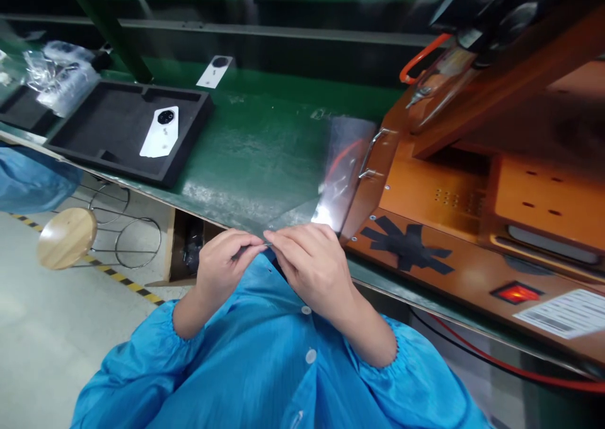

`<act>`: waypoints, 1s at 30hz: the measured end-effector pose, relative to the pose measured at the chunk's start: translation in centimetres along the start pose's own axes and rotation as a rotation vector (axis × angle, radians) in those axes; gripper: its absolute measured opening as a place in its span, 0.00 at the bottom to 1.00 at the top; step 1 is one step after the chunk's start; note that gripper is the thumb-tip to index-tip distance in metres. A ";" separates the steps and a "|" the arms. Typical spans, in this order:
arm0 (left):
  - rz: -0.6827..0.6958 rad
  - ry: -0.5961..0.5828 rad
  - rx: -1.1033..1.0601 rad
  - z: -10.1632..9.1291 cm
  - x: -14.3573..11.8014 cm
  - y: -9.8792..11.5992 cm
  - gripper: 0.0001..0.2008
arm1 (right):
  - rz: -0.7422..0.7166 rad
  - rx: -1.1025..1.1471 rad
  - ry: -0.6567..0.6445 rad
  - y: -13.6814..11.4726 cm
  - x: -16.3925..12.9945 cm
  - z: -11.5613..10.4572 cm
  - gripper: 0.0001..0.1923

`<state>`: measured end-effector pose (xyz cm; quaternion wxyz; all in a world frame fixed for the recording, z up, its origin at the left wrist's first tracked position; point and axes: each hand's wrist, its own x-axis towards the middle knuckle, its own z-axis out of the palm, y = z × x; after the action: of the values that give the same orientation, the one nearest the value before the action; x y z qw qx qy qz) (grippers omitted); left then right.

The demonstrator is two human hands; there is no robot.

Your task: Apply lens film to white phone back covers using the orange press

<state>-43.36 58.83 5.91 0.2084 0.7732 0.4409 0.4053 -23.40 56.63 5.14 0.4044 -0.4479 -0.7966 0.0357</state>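
My left hand point(224, 262) and my right hand point(314, 265) meet close to my chest, over my blue coat, at the near edge of the green bench point(265, 145). Both pinch the lower edge of a clear plastic film point(307, 183) that rises from my fingertips towards the orange machine point(472, 189). The film is transparent and blurred, so its outline is hard to follow. A white phone back cover point(159, 132) with a round black camera ring lies in a black foam tray point(94, 133) far to the left, out of reach of both hands.
A second white cover point(215, 71) lies at the back of the bench. Crumpled clear bags point(59, 76) sit at far left. The machine has a metal handle point(371, 155), black tape cross point(406, 243), lit red switch point(515, 292) and label. A wooden stool point(66, 237) stands below left.
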 end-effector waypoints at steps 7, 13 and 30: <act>-0.026 -0.074 0.003 -0.6 -0.6 -0.5 0.05 | -0.092 -0.099 0.013 -0.4 -0.3 -0.5 0.06; -0.563 -0.205 -0.432 -1.2 -4.9 -2.7 0.16 | -0.199 -0.132 -0.118 -1.0 -1.6 1.0 0.13; -1.073 0.231 0.249 -8.7 -8.0 -28.3 0.20 | 0.051 0.283 -0.004 -1.9 -3.6 5.4 0.10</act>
<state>-67.17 66.52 -11.79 0.2428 0.4102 0.8368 0.2694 -27.36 54.43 0.11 0.4608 -0.4065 -0.7727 0.1590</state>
